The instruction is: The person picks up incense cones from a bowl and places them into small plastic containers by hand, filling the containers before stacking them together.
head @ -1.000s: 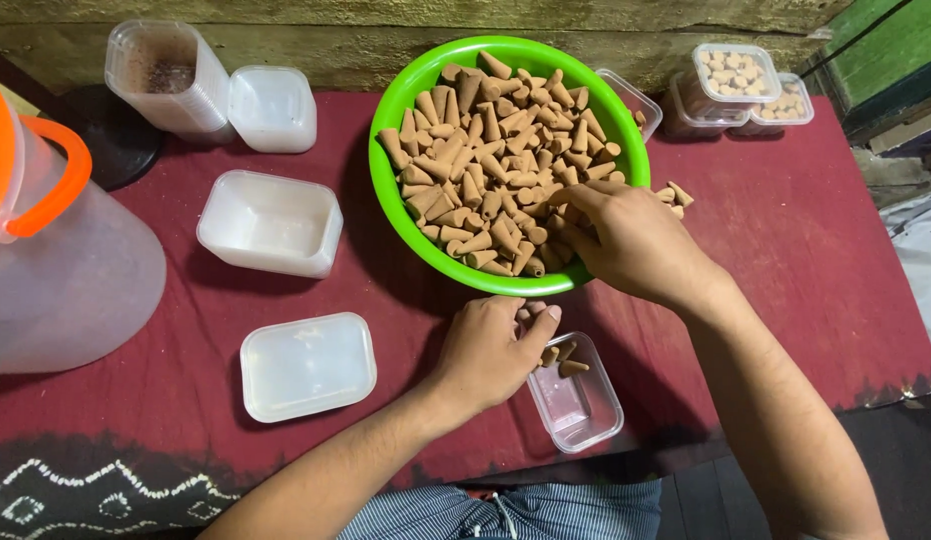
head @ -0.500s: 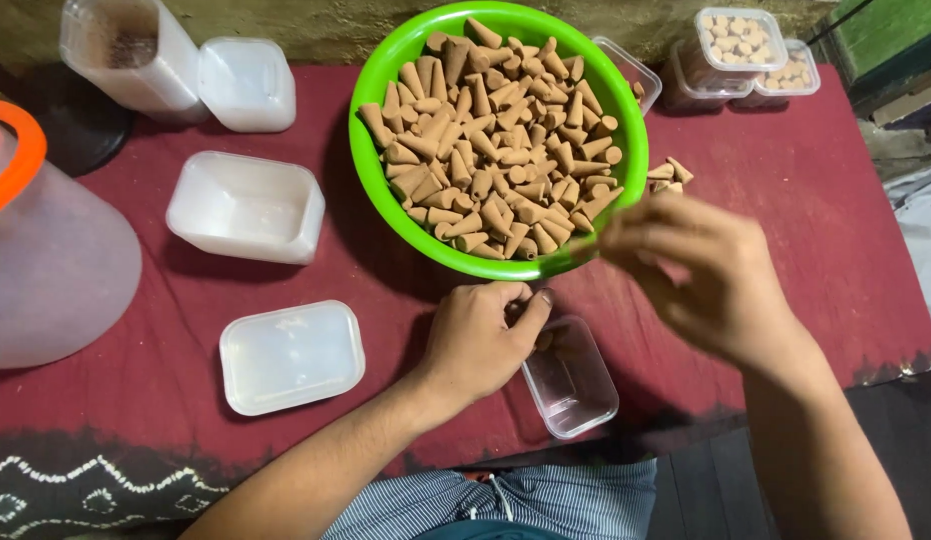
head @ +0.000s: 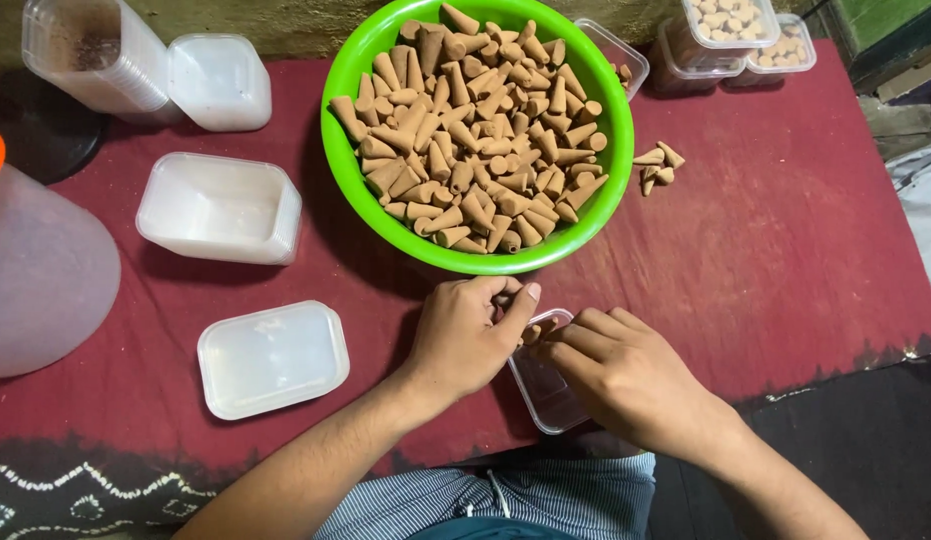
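While both of your hands met over the small clear plastic tub at the near edge of the worktop, you were filling it with brown cone-shaped pieces. Your left hand was curled narrow, fingertips pinched together at the tub's far rim around what looked like a cone or two. Your right hand lay over the tub's right side, fingers bent and close together; I could not tell whether it held anything. Judging by that, the step in hand was setting cones into the tub, and the following move would have called for a careful release so they settled inside rather than spilling.

Just beyond stood the round green plastic bowl, heaped with the same cones. A few loose cones lay to its right. Left of you sat a white rectangular lid and an empty white tub, with filled clear tubs at the far right. Everything rested on a dark red cloth covering the worktop; dark floor showed at right.
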